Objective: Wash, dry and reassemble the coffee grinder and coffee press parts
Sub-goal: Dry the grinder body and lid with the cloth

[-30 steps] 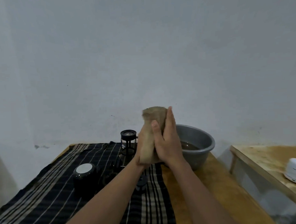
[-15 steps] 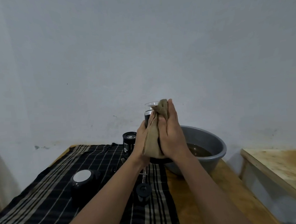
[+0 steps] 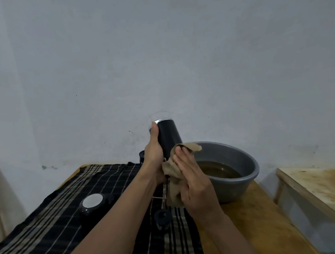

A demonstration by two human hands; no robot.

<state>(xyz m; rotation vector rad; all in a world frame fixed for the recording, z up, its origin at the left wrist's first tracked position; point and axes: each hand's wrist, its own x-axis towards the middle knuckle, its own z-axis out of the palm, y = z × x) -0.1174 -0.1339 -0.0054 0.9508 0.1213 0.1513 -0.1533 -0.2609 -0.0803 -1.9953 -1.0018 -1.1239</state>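
While the dark grinder body [image 3: 169,136] is grasped in the left grip [image 3: 154,153], tilted above the bench [image 3: 242,230], a tan cloth [image 3: 169,167] is held in the right grip [image 3: 194,184] against its lower end, beside the basin [image 3: 249,174].

You face a plain pale grey wall [image 3: 160,60], scuffed and stained low down. Your wooden surface [image 3: 252,228] runs up to it, and a 2nd, paler wooden table [image 3: 317,188] stands apart to your right. The light is dim and even.
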